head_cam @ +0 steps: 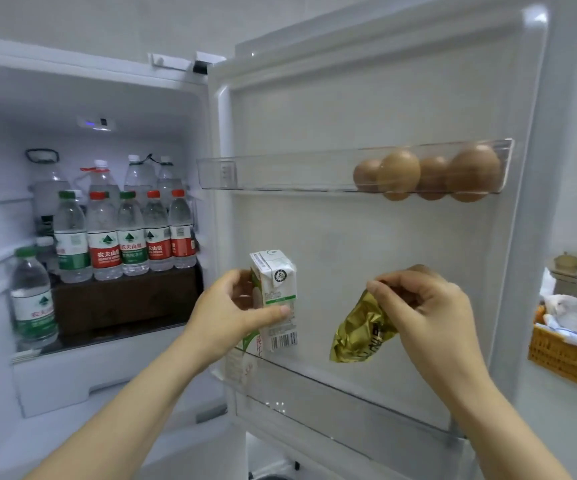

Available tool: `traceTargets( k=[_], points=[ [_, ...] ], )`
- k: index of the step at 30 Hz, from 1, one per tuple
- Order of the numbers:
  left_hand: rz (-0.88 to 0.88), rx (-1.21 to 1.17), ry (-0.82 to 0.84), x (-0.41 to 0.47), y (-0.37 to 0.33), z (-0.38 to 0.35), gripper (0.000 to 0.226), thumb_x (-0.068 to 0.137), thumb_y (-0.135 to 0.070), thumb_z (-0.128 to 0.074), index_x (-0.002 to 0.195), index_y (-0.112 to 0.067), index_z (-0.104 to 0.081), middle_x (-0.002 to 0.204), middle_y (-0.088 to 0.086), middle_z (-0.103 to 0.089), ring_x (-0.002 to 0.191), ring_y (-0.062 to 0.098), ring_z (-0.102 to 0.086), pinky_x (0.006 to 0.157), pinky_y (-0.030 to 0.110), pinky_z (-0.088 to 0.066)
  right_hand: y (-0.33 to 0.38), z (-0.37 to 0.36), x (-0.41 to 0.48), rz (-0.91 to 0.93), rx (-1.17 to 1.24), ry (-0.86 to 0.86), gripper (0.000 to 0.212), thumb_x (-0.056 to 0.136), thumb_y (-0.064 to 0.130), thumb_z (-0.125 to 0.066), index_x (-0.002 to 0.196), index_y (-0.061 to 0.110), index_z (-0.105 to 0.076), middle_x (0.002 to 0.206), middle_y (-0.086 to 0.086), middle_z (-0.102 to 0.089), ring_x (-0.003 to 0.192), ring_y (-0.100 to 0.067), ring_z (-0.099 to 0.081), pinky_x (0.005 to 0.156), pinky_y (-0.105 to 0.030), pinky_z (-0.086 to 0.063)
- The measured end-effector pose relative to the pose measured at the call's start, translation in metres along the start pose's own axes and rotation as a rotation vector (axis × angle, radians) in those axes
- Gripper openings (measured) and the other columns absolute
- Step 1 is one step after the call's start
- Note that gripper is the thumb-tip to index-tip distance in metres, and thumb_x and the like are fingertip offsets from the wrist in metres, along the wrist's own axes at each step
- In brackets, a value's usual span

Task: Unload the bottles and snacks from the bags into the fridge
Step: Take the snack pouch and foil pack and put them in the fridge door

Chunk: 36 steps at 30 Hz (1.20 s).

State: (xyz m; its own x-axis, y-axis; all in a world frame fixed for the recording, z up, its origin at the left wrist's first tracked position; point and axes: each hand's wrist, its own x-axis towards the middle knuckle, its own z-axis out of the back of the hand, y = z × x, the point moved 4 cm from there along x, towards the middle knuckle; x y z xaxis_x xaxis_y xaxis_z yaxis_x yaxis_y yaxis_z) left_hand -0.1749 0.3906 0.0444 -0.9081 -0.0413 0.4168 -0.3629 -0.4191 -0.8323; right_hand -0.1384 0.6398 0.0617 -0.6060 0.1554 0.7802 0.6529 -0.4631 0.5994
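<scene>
Bare left hand, bare right hand, uncovered forearms, short plain fingernails

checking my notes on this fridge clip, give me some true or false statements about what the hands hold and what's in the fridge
1. The left hand holds a white and green carton. True.
2. The right hand is empty. False: it pinches a gold packet.
3. Brown eggs lie in the upper door shelf. True.
4. All the water bottles have red caps. False: some caps are green.
</scene>
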Motion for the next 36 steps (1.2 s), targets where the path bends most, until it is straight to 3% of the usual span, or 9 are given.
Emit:
traceTargets(
  k=[3,8,16,19,22,26,30,32,36],
  points=[
    [0.027,0.074,0.070,0.017,0.015,-0.006,0.080,0.042,-0.053,-0.085,0.112,-0.027,-0.059,0.104,-0.008,-0.070,0.093,0.008,-0.068,0.086,0.035,-0.055,-0.012,-0.009,-0.003,-0.040,-0.002,0.014,0.013,0.081,0.016,-0.072,0.070,0.024,-0.073,0.071,0.006,-0.064,0.067,-0.008,-0.062,0.059,-0.016,-0.045],
    [0.013,0.119,0.191,0.041,0.032,-0.019,0.058,0.068,-0.024,-0.083,0.116,-0.024,-0.050,0.103,-0.005,-0.066,0.092,0.013,-0.066,0.074,0.023,-0.055,-0.036,-0.027,-0.011,-0.139,0.025,-0.034,0.015,0.082,0.013,-0.072,0.070,0.023,-0.073,0.071,0.004,-0.063,0.067,-0.010,-0.061,0.059,-0.013,-0.043],
    [-0.091,0.190,0.427,0.066,0.050,-0.024,0.060,0.059,-0.018,-0.088,0.106,-0.027,-0.050,0.097,-0.004,-0.070,0.088,0.011,-0.069,0.078,0.027,-0.057,-0.072,-0.042,-0.029,-0.346,0.014,-0.111,0.016,0.083,0.013,-0.071,0.070,0.023,-0.073,0.071,0.003,-0.066,0.067,-0.010,-0.062,0.062,-0.021,-0.048],
    [-0.161,0.316,0.535,0.074,0.052,-0.026,0.060,0.058,-0.021,-0.088,0.105,-0.030,-0.052,0.099,-0.009,-0.068,0.090,0.002,-0.065,0.077,0.016,-0.053,-0.076,-0.038,-0.028,-0.390,0.013,-0.155,0.018,0.083,0.013,-0.070,0.069,0.024,-0.073,0.068,0.009,-0.067,0.062,-0.004,-0.062,0.056,-0.013,-0.045],
    [-0.221,0.401,0.581,0.083,0.055,-0.025,0.053,0.058,-0.029,-0.087,0.102,-0.030,-0.057,0.101,-0.015,-0.066,0.094,-0.003,-0.061,0.084,0.020,-0.052,-0.077,-0.039,-0.029,-0.392,-0.055,-0.147,0.019,0.083,0.016,-0.071,0.067,0.026,-0.071,0.069,0.008,-0.066,0.063,-0.005,-0.062,0.057,-0.016,-0.045],
    [-0.300,0.490,0.623,0.087,0.062,-0.027,0.049,0.057,-0.037,-0.086,0.098,-0.033,-0.058,0.096,-0.020,-0.062,0.091,-0.008,-0.057,0.074,0.011,-0.044,-0.078,-0.039,-0.028,-0.416,-0.093,-0.168,0.018,0.083,0.016,-0.071,0.067,0.026,-0.071,0.071,0.004,-0.068,0.065,-0.007,-0.062,0.056,-0.014,-0.044],
    [-0.358,0.526,0.622,0.088,0.072,-0.029,0.047,0.059,-0.037,-0.086,0.099,-0.028,-0.062,0.095,-0.015,-0.062,0.089,-0.001,-0.056,0.072,0.010,-0.042,-0.078,-0.040,-0.029,-0.430,-0.123,-0.149,0.016,0.083,0.014,-0.071,0.069,0.021,-0.072,0.074,-0.002,-0.068,0.065,-0.007,-0.062,0.055,-0.017,-0.048],
    [-0.400,0.586,0.628,0.088,0.078,-0.029,0.053,0.059,-0.043,-0.084,0.104,-0.024,-0.063,0.098,-0.012,-0.060,0.089,0.001,-0.053,0.075,0.010,-0.039,-0.080,-0.040,-0.029,-0.444,-0.155,-0.142,0.016,0.082,0.016,-0.071,0.068,0.023,-0.072,0.074,-0.002,-0.069,0.066,-0.008,-0.062,0.061,-0.024,-0.048],
    [-0.392,0.628,0.636,0.092,0.090,-0.024,0.073,0.052,-0.066,-0.065,0.113,-0.026,-0.061,0.104,-0.012,-0.055,0.095,0.000,-0.050,0.077,0.004,-0.034,-0.080,-0.040,-0.031,-0.456,-0.168,-0.136,0.016,0.083,0.017,-0.071,0.068,0.023,-0.071,0.075,0.000,-0.069,0.066,-0.006,-0.063,0.061,-0.022,-0.048]
  ],
)
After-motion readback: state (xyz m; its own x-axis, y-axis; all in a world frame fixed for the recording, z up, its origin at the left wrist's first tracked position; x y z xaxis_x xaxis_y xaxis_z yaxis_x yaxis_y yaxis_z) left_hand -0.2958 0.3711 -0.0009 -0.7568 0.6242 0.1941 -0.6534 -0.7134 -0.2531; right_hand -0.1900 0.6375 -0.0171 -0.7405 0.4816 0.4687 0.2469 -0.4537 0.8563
